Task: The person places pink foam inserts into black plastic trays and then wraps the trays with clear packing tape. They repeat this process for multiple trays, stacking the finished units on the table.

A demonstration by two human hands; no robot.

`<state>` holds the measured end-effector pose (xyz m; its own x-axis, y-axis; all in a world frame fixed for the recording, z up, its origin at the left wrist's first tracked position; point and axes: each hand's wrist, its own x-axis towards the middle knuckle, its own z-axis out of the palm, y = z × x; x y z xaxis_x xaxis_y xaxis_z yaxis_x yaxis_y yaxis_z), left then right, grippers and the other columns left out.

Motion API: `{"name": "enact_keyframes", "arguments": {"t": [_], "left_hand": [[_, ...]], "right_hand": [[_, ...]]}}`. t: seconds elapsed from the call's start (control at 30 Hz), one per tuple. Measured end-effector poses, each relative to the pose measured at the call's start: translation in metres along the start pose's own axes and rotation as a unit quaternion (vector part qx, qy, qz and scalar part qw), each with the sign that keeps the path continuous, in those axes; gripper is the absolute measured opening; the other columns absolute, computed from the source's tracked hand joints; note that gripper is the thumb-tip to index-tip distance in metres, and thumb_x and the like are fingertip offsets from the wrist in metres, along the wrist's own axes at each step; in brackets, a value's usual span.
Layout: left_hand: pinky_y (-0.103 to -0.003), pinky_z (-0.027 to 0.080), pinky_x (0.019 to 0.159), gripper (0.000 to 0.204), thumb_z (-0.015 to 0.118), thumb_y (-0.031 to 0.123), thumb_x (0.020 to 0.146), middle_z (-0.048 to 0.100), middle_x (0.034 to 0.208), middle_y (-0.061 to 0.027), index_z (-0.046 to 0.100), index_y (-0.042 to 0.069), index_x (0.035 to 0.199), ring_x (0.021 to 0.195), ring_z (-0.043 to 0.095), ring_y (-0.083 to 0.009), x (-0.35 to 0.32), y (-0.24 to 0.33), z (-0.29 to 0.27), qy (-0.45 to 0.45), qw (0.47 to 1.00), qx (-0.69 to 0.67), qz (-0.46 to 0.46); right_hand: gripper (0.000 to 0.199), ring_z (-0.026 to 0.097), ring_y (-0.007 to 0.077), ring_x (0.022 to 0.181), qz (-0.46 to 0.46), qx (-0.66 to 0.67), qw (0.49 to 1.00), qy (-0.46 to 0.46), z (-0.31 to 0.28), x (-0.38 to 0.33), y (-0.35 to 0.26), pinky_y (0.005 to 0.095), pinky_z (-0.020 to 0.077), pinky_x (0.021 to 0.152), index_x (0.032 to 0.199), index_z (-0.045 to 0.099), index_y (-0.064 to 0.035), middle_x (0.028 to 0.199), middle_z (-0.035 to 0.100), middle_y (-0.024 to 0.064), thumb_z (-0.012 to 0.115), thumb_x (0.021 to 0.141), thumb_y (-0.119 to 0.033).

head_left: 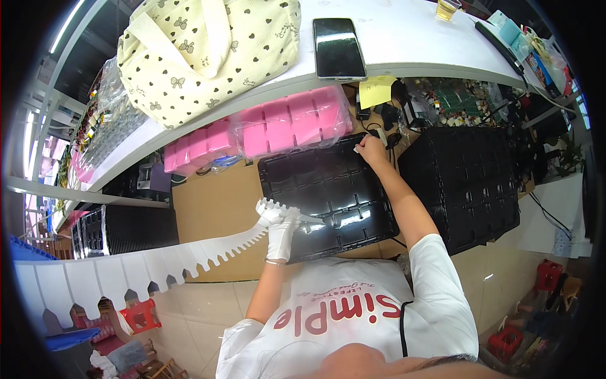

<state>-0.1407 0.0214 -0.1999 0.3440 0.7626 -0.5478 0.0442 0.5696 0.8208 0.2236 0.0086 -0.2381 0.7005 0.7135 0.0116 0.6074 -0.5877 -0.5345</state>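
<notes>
While the left hand [279,226] clasps a long white toothed strip [113,270], the right hand [372,150] pinches something small and white [358,149].

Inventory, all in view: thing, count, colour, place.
Toothed strip: one, white, left edge to centre
Plastic tray: one, black, centre
Tray stacks: two, black, left and right
Cardboard: uncounted, brown, around tray
Tabletop: one, white, top
Tote bag: one, cream, tabletop left
Smartphone: one, black, tabletop edge
Cup: one, amber contents, tabletop
Sticky note: one, yellow, tabletop edge
Wrapped packs: two, pink, behind tray
Plastic items: about three, red, floor
Clutter: uncounted, mixed, edges
Shirt: one, white, bottom
Left hand: one, white glove, gripping strip
Right hand: one, bare, tray corner
</notes>
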Motion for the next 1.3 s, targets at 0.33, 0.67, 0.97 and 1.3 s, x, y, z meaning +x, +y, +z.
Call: {"name": "enact_keyframes", "arguments": {"t": [0.33,0.67,0.97,1.3], "left_hand": [[-0.022,0.048,0.07,0.024,0.066,0.011,0.089,0.064,0.098,-0.0029,0.057,0.007,0.111,0.083,0.061,-0.0104,-0.013,0.002,-0.007,0.026,0.999,-0.031,0.0],[-0.019,0.046,0.073,0.025,0.064,0.012,0.089,0.064,0.1,-0.0014,0.061,0.002,0.112,0.085,0.058,-0.0061,-0.062,0.022,0.0,-0.002,0.993,-0.112,-0.028],[-0.024,0.049,0.075,0.021,0.06,0.005,0.09,0.063,0.106,-0.0052,0.059,0.003,0.112,0.093,0.061,-0.0128,-0.08,-0.01,-0.039,-0.041,0.988,-0.147,-0.027],[-0.022,0.048,0.066,0.02,0.064,0.021,0.09,0.066,0.089,-0.0017,0.063,0.005,0.102,0.069,0.06,-0.0077,-0.111,-0.004,-0.053,0.06,0.996,-0.067,-0.025]], "right_hand": [[0.016,0.058,0.0179,0.06,-0.166,0.045,0.983,-0.062,-0.012,-0.031,0.0,0.0306,0.0441,0.06,0.074,0.065,-0.0068,0.065,0.06,0.0041,0.074,0.072,-0.02],[0.013,0.055,0.0209,0.074,0.118,0.728,0.541,-0.404,-0.032,-0.128,-0.06,0.031,0.0458,0.067,0.087,0.056,-0.0023,0.086,0.059,0.0141,0.049,0.077,0.0],[0.02,0.047,0.0055,0.063,-0.015,0.409,0.815,-0.411,0.012,-0.233,-0.141,0.0212,0.0369,0.056,0.091,0.063,-0.0026,0.072,0.054,-0.0024,0.07,0.085,-0.021],[0.009,0.044,0.0104,0.06,-0.244,0.29,0.884,-0.274,0.013,-0.267,-0.152,0.0238,0.0362,0.055,0.082,0.066,-0.0052,0.063,0.046,-0.0002,0.073,0.079,-0.011]]}}
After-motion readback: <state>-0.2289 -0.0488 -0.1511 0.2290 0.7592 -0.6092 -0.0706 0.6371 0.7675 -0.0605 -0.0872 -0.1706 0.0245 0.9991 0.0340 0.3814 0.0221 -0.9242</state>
